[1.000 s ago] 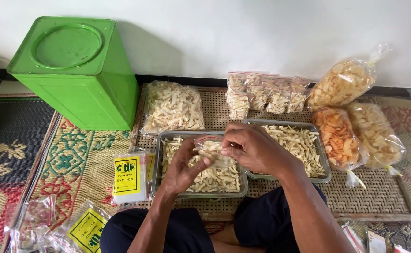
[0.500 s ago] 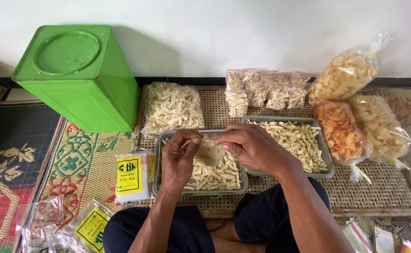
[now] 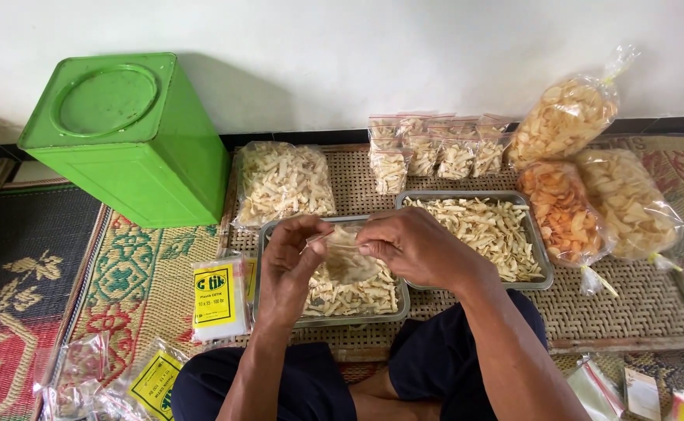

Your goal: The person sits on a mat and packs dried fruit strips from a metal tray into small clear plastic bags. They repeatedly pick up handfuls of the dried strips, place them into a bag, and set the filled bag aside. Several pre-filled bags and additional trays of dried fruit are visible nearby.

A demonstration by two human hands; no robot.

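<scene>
Plastic bag (image 3: pixel 347 261) mouth pinched by both hands, seemingly above tray (image 3: pixel 261 273).

Your left hand (image 3: pixel 291 261) and right hand (image 3: pixel 412 249) cover much of the near tray (image 3: pixel 279 316), so you cannot see all its snack sticks. The small clear bag (image 3: pixel 347 259) between your fingers is too transparent to tell whether it is sealed. The packets (image 3: pixel 673 401) at the lower right are cut off by the picture's edge.

At my twelve o'clock a plain white wall (image 3: pixel 373 54) meets patterned woven mats (image 3: pixel 61 281); a green tin (image 3: pixel 127 136) casts shadow at ten.
</scene>
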